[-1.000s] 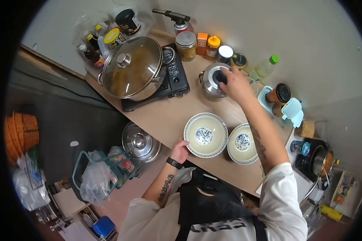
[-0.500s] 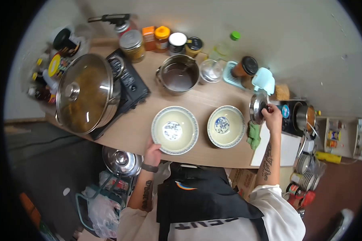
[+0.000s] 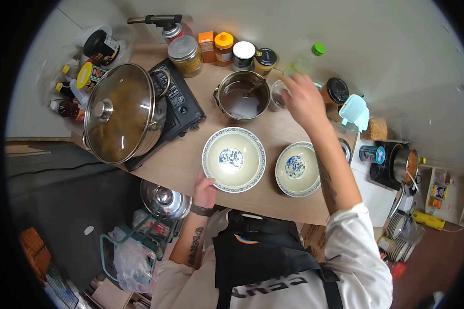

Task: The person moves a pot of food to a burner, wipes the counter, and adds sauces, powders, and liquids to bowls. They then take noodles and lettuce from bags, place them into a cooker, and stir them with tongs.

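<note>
My left hand grips the near-left rim of a large cream bowl with a blue pattern. A second, similar bowl stands to its right, under my right forearm. My right hand is stretched over the back of the table, slightly blurred, its thumb and fingers apart. Just beneath its fingertips is a clear container, largely covered by the hand. A pot of dark liquid with a utensil in it stands left of that hand. A metal lid is mostly hidden behind my right forearm.
On the left, a large lidded pot stands by a black portable stove. Jars, including a yellow-capped one, line the wall. A green-capped bottle and a light-blue container are at back right. A white board lies right.
My right hand has let go of the metal lid and moved left and up to the clear container. My left hand stays at the bowl's rim. The camera view has shifted slightly.
</note>
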Available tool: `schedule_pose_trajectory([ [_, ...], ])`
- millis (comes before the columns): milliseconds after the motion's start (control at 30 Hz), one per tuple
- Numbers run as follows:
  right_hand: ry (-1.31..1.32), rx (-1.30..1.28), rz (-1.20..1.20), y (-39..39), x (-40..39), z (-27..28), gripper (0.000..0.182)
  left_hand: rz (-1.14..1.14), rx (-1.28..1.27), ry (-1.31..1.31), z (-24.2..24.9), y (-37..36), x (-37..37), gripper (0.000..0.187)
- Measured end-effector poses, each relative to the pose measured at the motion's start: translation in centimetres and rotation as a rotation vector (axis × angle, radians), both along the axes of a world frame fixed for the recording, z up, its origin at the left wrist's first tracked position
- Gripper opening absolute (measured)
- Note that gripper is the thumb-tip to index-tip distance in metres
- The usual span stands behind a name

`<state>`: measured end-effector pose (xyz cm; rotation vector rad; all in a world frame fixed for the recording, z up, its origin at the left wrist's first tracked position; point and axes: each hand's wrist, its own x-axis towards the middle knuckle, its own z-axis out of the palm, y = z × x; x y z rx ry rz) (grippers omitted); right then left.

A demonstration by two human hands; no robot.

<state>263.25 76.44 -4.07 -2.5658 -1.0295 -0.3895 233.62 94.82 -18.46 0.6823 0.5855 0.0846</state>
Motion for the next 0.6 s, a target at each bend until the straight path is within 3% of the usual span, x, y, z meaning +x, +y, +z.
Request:
schedule_pose_trajectory([
  [167,-0.020,-0.501,0.172,6.5,3.8,-3.1,0.016,0.085,0.031,-0.019,1.0,-0.3,0.8,0.069],
  [300,0.097,-0.503,0.155,7.4,3.1,-2.6,0.014,0.113,0.018,0.003,1.0,-0.1,0.8,0.069],
  [400,0.467,-0.350,0.174,8.1,0.7,-1.2,0.015,0.087,0.046,-0.018,1.7,0.1,1.2,0.072],
  [600,0.112,-0.205,0.254,6.7,0.0,1.8,0.009,0.069,0.046,-0.018,2.6,0.4,1.5,0.075],
])
